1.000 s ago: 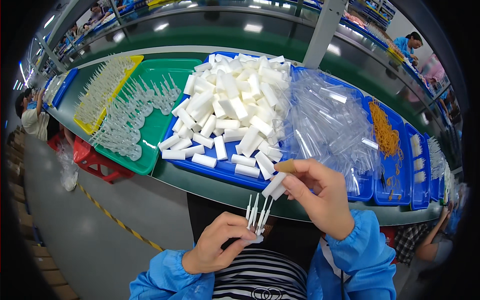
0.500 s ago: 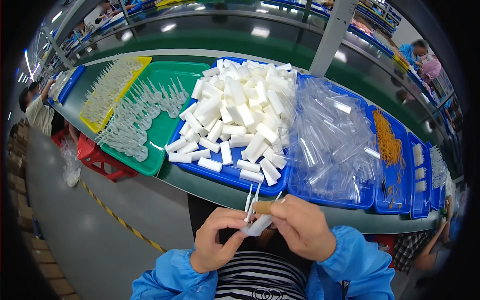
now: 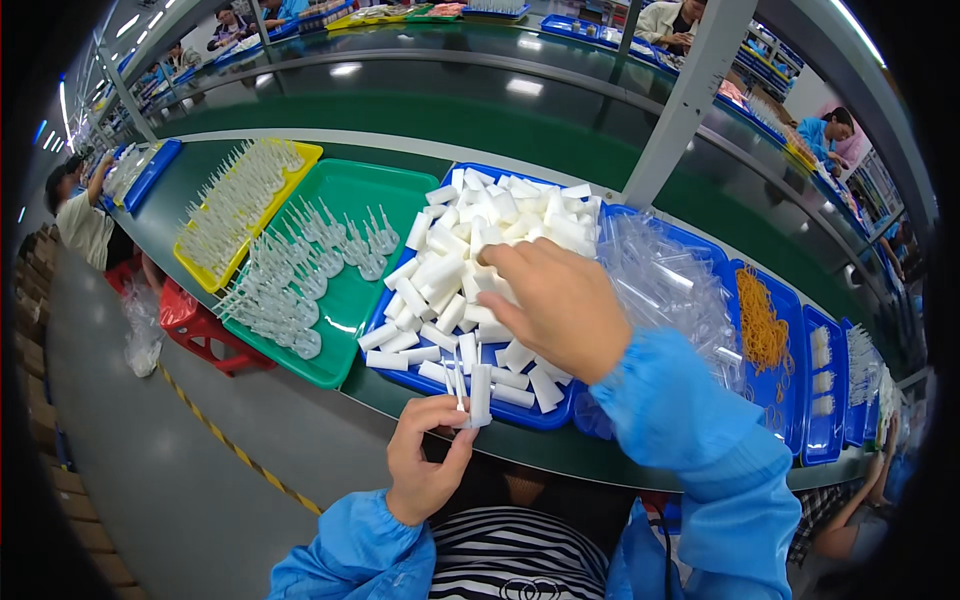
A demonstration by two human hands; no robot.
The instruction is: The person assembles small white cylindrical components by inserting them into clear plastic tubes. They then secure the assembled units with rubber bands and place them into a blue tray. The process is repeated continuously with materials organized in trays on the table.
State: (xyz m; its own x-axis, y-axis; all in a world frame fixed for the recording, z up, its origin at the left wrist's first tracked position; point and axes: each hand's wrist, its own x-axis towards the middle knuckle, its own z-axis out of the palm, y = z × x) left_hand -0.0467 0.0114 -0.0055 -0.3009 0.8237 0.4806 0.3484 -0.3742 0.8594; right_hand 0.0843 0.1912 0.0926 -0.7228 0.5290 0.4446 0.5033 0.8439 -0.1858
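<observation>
Between the thumb and fingers of my left hand [image 3: 428,458] is a small pale plastic piece with thin upright prongs [image 3: 458,388]. One white foam sleeve [image 3: 480,396] stands upright on its right side, covering what is inside it. My right hand [image 3: 560,308] reaches over the heap of white foam sleeves [image 3: 440,268], thumb and forefinger apart. It seems to hold nothing, though its other fingers are partly hidden. The heap fills a blue tray [image 3: 392,378] in front of me.
Left of the heap, a green tray [image 3: 390,180] and a yellow tray [image 3: 300,160] carry rows of pronged plastic pieces. Rightward lie clear plastic sleeves [image 3: 670,290], orange rubber bands [image 3: 762,318] and further blue trays. A grey metal post [image 3: 690,100] rises behind the trays.
My right hand has left the pronged piece and moved up and forward over the foam heap. My left hand still holds the piece, now with the foam sleeve upright on it.
</observation>
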